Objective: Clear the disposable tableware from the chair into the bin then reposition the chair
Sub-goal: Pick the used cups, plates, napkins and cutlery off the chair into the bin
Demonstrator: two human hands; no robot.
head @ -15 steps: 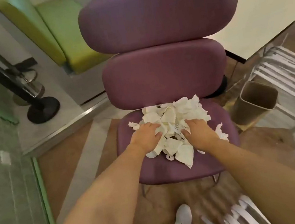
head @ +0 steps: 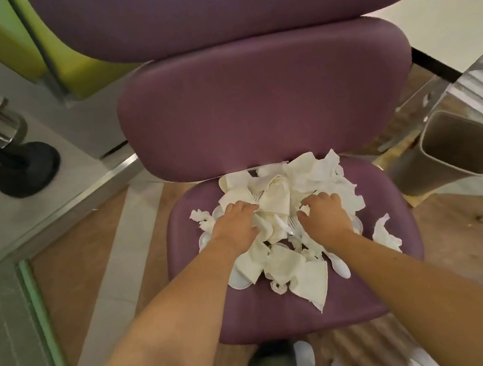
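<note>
White tableware pile (head: 286,223) heaped on chair (head: 284,316) | spoon (head: 340,265) handle toward backrest | both hands' (head: 235,224) (head: 324,214) grip clutching pile

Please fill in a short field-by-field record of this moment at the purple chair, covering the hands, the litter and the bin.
left hand: left hand fingers curled into the pile, gripping litter
right hand: right hand fingers curled into the pile, gripping litter
litter: heap of white crumpled napkins and plastic cutlery, on the seat
stray piece: white crumpled napkin scrap, apart from the heap, right side of seat
seat: purple padded chair
bin: grey-brown square plastic bin, on the floor right of the chair, tilted, looks empty
</note>
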